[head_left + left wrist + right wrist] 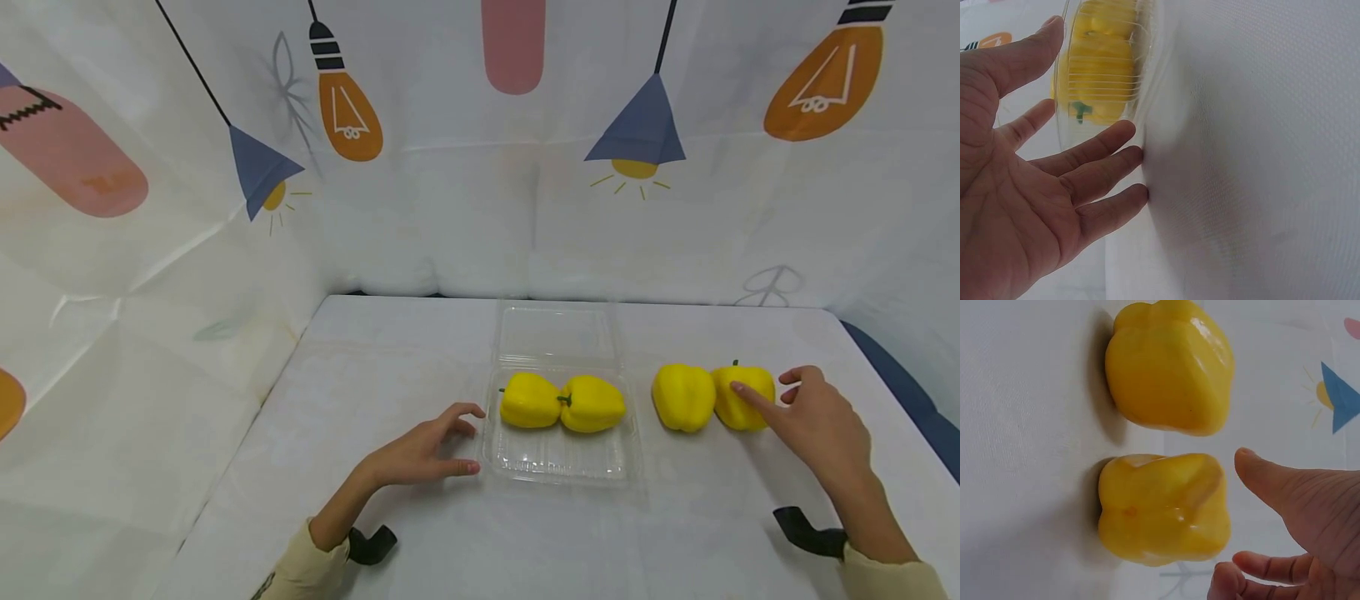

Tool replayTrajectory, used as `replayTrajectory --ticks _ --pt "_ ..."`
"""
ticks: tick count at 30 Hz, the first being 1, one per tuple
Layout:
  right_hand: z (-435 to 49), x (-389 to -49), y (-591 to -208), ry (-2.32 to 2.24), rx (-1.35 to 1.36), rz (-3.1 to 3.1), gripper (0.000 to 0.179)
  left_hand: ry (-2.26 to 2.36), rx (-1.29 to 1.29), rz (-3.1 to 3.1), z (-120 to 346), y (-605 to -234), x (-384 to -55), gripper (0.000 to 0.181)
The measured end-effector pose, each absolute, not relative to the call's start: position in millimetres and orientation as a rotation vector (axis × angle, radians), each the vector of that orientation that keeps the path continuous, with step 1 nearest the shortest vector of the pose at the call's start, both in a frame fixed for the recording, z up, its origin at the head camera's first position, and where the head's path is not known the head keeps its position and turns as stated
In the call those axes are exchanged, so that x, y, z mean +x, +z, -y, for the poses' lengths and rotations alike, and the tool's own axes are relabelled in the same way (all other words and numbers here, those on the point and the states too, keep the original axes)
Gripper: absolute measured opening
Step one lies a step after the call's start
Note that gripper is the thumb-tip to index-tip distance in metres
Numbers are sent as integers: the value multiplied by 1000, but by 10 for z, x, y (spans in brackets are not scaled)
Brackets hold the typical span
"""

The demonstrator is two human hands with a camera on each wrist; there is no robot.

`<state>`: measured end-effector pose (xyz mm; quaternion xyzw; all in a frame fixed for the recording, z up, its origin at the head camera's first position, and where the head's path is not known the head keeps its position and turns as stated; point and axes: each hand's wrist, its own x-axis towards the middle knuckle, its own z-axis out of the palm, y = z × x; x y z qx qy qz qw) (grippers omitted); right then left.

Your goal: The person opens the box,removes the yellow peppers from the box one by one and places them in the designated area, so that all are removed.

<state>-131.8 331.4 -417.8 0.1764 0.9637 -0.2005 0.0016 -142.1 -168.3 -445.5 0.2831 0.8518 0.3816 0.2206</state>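
Two yellow bell peppers (530, 401) lie side by side in a clear plastic clamshell box (558, 462), its lid (555, 332) folded back. My left hand (431, 450) is at the box's left side, fingers spread and holding nothing; in the left wrist view its fingertips (1124, 131) are close to the box wall. To the right of the box stand two more yellow bell peppers, the nearer one (683, 398) and the far-right one (742, 397). My right hand (825, 425) hovers by the far-right pepper. In the right wrist view its thumb and fingers are apart from that pepper (1163, 509).
The white tabletop (390, 350) carries the box and peppers. A white curtain (465, 217) printed with lamps and bulbs stands behind and to the left. A dark blue object (900, 375) shows beyond the table's right edge.
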Motion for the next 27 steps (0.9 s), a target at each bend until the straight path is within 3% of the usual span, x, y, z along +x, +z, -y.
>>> replayTrajectory --ticks 27 --pt "-2926 -1301 -4049 -729 354 -3082 89 1065 778 -2358 1683 -4478 -1414 69"
